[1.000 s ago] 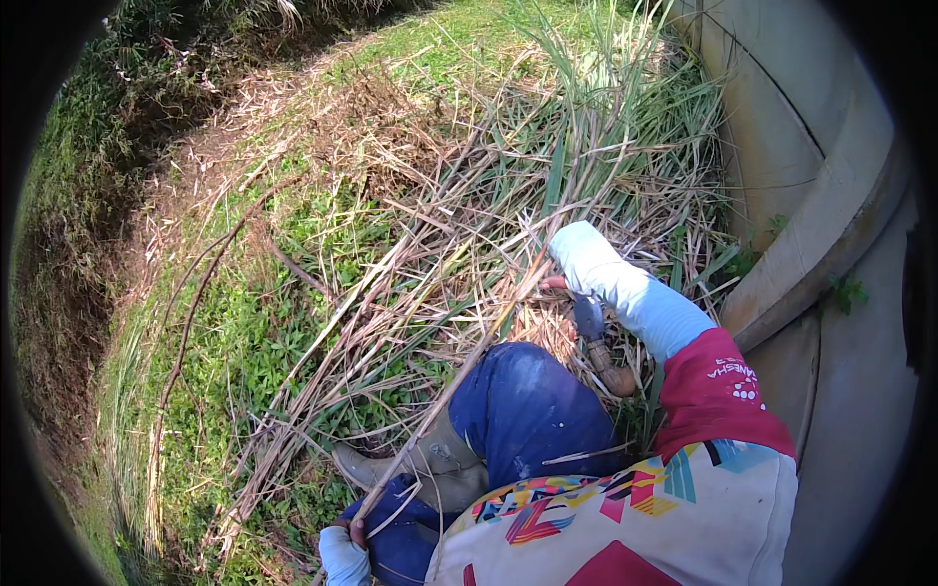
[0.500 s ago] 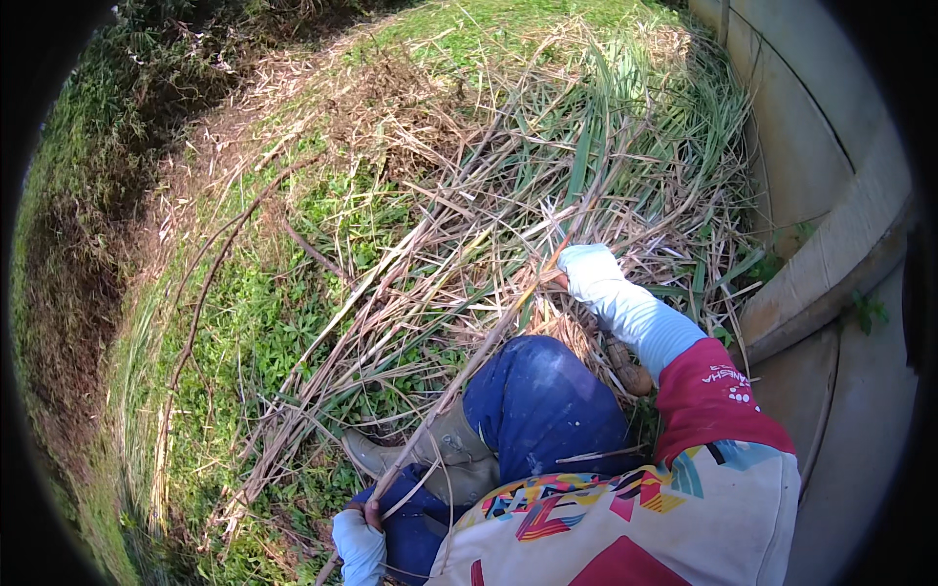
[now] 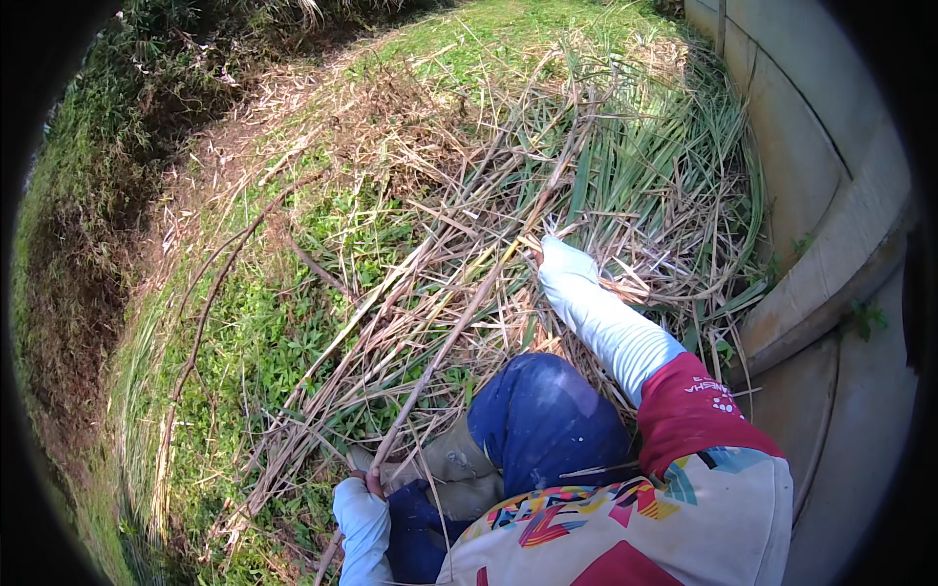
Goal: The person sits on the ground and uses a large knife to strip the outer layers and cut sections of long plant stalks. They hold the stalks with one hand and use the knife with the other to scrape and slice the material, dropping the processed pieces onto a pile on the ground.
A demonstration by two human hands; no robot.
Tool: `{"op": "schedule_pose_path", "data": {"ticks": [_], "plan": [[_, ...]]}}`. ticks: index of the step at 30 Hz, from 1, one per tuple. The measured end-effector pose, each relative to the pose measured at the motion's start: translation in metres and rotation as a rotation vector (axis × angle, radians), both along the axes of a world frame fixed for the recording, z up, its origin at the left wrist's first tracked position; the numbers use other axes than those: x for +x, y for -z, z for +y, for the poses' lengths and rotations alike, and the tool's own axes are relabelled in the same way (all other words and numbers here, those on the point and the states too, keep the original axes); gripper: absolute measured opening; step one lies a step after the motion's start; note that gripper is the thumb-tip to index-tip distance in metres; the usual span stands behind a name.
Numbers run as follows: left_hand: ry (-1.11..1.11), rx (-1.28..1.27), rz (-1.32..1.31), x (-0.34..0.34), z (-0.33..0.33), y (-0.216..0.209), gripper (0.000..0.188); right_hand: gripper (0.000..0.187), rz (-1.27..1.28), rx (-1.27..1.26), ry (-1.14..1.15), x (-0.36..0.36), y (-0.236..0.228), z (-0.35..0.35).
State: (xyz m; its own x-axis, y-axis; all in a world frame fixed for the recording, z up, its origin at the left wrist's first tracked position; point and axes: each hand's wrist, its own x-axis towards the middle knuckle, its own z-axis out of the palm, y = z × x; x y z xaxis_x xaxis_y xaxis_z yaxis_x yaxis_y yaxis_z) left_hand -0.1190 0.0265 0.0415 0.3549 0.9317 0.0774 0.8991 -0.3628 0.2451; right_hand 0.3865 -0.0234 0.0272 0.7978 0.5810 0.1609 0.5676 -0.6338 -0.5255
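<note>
A long, thin dry stalk (image 3: 451, 342) runs slantwise from beside my left knee up toward the heap of cut grass. My left hand (image 3: 370, 482), low in the view, has its fingers closed around the lower part. Farther up, my right hand (image 3: 540, 254) is closed on the same stalk, along with some dry leaf strips; its fingers are mostly hidden by the light blue sleeve. Under and beyond the stalk lie loose dry stems and leaves (image 3: 391, 293), with green blades (image 3: 674, 156) at the far right of the heap.
My bent leg in blue trousers (image 3: 547, 415) and a muddy boot (image 3: 454, 464) are just below the stalk. A concrete wall (image 3: 796, 127) with a sloping ledge (image 3: 821, 278) borders the right. A curved brown branch (image 3: 220, 283) lies on the weeds at left.
My right hand has moved slightly up and left with the stalk. My left hand has risen a little, still gripping it, and more of its sleeve shows.
</note>
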Motion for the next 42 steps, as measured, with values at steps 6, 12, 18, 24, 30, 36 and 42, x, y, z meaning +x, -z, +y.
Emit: {"op": "schedule_pose_path", "data": {"ticks": [6, 12, 18, 24, 30, 36, 42], "plan": [[-0.001, -0.078, -0.009, 0.001, 0.003, -0.003, 0.042, 0.023, 0.214, 0.159, 0.064, -0.011, 0.009, 0.024], [0.034, -0.319, -0.212, 0.002, 0.009, 0.002, 0.046, 0.025, 0.165, 0.264, 0.158, -0.025, -0.009, 0.033], [0.062, -0.474, -0.238, 0.011, 0.050, 0.003, 0.047, 0.010, -0.074, 0.417, -0.264, -0.073, -0.019, 0.031], [0.076, -0.326, -0.114, 0.022, 0.067, -0.004, 0.048, 0.010, -0.230, 0.106, -0.770, -0.098, -0.037, -0.007], [0.086, -0.013, -0.077, -0.026, 0.041, 0.003, 0.038, 0.013, -0.466, -0.042, -1.124, -0.013, -0.037, -0.070], [0.013, 0.192, -0.156, -0.073, 0.026, 0.047, 0.022, 0.033, -0.345, -0.816, 0.166, 0.202, -0.024, -0.128], [-0.037, 0.181, -0.094, -0.086, -0.011, 0.015, 0.019, 0.035, -0.148, -0.391, 0.000, 0.126, -0.027, -0.105]]}}
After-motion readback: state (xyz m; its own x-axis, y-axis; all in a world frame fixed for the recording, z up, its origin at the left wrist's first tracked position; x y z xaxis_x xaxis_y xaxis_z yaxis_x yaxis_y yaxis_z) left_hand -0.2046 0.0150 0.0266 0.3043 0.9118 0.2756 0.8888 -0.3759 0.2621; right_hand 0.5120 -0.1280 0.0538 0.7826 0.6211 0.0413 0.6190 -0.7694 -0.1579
